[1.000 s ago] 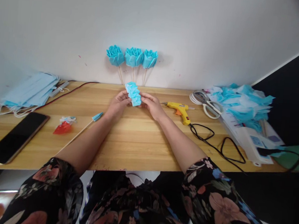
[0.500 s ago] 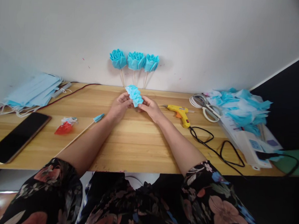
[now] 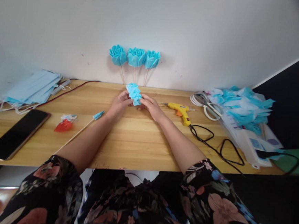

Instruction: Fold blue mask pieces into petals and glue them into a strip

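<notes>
A small stack of light-blue fabric petals (image 3: 133, 92), fanned in overlapping folds, is held above the wooden table between both hands. My left hand (image 3: 119, 104) pinches its left and lower edge, the thumb in front. On the other side, my right hand (image 3: 151, 107) has its thumb and fingers closed at the stack's right edge. Beside my left forearm lies a thin stick (image 3: 77, 134) tipped with a rolled blue bud (image 3: 98, 115). Behind the hands, three blue fabric flowers (image 3: 136, 57) on sticks lean against the wall.
Right of my hands lies a yellow glue gun (image 3: 180, 111) with a black cord. Scissors (image 3: 212, 111), blue fabric scraps (image 3: 245, 107) and a power strip (image 3: 252, 147) are further right. On the left are face masks (image 3: 33, 87), a phone (image 3: 18, 134) and a red plastic wrapper (image 3: 65, 124).
The view has tilted slightly, shifting the table a little upward. Both hands keep hold of the petals, and my right-hand fingers have shifted slightly along their edge.
</notes>
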The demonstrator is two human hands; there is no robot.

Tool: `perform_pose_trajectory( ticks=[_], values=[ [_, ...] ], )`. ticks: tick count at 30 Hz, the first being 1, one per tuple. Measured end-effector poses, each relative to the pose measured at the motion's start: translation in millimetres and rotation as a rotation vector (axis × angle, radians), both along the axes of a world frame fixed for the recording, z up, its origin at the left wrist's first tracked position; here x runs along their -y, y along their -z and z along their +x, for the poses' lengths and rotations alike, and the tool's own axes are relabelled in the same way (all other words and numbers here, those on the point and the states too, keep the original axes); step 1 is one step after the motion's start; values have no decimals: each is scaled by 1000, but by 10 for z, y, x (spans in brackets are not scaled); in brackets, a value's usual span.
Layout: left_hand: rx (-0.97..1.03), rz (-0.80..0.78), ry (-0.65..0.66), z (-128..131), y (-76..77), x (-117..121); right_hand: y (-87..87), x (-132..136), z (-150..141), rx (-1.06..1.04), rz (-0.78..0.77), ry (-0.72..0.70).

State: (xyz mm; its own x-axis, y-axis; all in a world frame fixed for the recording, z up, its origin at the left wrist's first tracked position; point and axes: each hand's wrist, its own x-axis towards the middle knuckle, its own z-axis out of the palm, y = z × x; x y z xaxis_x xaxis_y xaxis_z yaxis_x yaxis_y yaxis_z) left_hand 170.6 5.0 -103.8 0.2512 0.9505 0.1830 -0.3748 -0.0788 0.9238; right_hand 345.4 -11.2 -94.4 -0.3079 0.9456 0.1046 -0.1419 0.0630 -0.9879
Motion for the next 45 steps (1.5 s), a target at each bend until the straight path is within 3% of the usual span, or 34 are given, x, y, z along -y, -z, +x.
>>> perform_pose_trajectory(
  ticks=[7,13,22,26,31,37,45],
  values=[
    [-57,51,29,5,15,13,71,-50,-22,0,73,97],
    [9,-4,46,-12,41,-20,54,-68,11,35,93,157],
    [-28,16,-17,2,15,-2,34,-15,1,56,107,99],
    [-26,16,6,-12,-11,17,-19,10,22,16,44,132],
    [-42,23,46,-8,-30,37,8,-21,32,32,72,180],
    [0,-42,20,14,-47,54,22,-21,18,-1,87,197],
    [-17,-5,-3,6,11,22,-2,-6,9,60,86,215]
  ],
)
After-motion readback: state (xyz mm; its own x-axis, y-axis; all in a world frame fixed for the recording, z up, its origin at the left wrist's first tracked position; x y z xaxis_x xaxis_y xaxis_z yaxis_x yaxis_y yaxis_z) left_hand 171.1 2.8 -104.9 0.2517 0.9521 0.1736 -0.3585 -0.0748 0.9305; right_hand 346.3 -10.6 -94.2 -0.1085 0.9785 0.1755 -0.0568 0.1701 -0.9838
